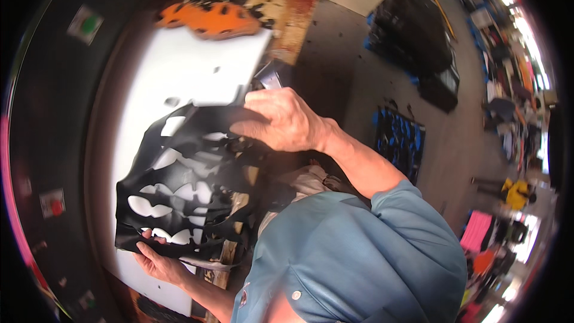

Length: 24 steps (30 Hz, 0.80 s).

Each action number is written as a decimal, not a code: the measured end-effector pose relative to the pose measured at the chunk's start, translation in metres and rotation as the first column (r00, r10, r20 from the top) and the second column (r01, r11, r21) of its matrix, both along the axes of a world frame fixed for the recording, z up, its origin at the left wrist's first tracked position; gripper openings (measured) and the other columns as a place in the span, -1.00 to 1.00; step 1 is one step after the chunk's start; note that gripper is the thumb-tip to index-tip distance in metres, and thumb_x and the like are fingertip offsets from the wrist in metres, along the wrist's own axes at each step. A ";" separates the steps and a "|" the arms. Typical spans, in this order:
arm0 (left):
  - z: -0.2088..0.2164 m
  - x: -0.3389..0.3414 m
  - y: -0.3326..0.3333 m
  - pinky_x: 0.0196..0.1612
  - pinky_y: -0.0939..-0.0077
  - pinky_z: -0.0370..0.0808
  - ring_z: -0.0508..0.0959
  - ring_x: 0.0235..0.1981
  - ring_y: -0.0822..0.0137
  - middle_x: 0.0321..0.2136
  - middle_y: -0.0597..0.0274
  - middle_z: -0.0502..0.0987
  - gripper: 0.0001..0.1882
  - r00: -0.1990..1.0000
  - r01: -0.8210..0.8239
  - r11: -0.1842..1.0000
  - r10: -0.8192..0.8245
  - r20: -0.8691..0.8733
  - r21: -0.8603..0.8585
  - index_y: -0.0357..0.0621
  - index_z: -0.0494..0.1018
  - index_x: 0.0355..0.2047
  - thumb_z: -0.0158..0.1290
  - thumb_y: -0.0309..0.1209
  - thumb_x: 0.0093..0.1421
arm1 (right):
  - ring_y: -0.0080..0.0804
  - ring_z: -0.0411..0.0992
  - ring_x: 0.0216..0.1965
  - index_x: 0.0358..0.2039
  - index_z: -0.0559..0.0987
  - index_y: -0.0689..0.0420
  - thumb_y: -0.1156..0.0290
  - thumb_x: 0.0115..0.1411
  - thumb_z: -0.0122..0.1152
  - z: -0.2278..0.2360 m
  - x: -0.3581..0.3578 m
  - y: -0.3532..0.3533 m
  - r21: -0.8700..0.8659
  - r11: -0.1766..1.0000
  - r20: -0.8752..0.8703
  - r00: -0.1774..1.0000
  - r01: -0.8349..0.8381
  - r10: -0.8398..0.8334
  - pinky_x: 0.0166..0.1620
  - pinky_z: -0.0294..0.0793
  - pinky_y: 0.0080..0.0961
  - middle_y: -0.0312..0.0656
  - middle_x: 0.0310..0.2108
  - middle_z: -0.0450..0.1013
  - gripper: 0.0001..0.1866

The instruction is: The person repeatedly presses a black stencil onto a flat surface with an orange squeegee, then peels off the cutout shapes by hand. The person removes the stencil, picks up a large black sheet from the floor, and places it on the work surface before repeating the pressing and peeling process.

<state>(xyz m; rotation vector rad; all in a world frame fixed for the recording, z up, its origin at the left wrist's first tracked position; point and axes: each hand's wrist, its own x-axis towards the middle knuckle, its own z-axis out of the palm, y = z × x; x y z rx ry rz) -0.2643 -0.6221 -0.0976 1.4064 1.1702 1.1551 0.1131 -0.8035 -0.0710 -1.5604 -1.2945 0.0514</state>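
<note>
A thin, floppy black sheet [200, 121], full of rounded cut-out holes, hangs between my two hands. It looks like leather or rubber; which one, I cannot tell. At its upper right edge, my right hand [281, 121] is closed with the fingers gripping the material. My left hand [158, 263] pinches the lower left corner, and fingertips show through a hole near the edge. Beneath the sheet is a white board [197, 63], visible through the holes. Small dark scraps lie on its bare upper part.
Just beyond the board, an orange piece with dark spots [209, 22] lies near a worn, paint-flaked board [287, 3]. Along the left runs a dark machine panel with a green button [89, 24] and a red button [57, 206]. Black sheets are piled [412, 30] on the floor.
</note>
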 end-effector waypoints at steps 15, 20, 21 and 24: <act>0.136 0.158 -0.176 -0.29 0.53 0.57 0.58 -0.36 0.43 -0.11 0.10 0.70 -0.55 0.790 0.611 0.728 -0.535 -0.299 0.311 -0.31 0.58 0.07 -0.04 -0.13 0.61 | 0.03 0.50 -0.37 -0.16 0.67 0.25 0.40 0.37 0.40 0.039 -0.050 -0.387 -0.063 0.798 -0.149 0.785 0.599 -0.601 -0.28 0.52 -0.24 0.00 -0.28 0.59 -0.82; 0.121 0.234 -0.231 -0.20 0.55 0.63 0.63 -0.30 0.43 -0.09 0.06 0.72 -0.58 0.655 0.755 0.649 -0.742 -0.145 0.090 -0.32 0.57 0.12 -0.02 -0.17 0.60 | -0.03 0.58 -0.29 -0.12 0.71 0.23 0.45 0.36 0.39 0.048 -0.054 -0.475 -0.089 0.551 -0.129 0.539 0.830 -0.833 -0.21 0.58 -0.29 -0.02 -0.20 0.63 -0.85; 0.119 0.246 -0.239 -0.16 0.54 0.62 0.64 -0.29 0.40 -0.10 0.02 0.72 -0.63 0.600 0.799 0.599 -0.794 -0.099 0.046 -0.31 0.58 0.09 0.00 -0.24 0.59 | -0.06 0.60 -0.26 -0.11 0.72 0.23 0.46 0.36 0.39 0.049 -0.057 -0.486 -0.090 0.502 -0.139 0.488 0.860 -0.862 -0.19 0.59 -0.31 -0.03 -0.17 0.64 -0.85; 0.109 0.283 -0.287 0.01 0.43 0.59 0.66 -0.22 0.36 -0.10 0.04 0.72 -0.68 0.439 0.898 0.439 -0.898 -0.029 0.025 -0.33 0.60 0.08 -0.01 -0.32 0.59 | -0.12 0.66 -0.14 -0.06 0.74 0.24 0.40 0.39 0.37 0.053 -0.089 -0.537 -0.149 0.304 -0.122 0.288 0.941 -0.950 -0.07 0.63 -0.31 -0.04 -0.06 0.67 -0.79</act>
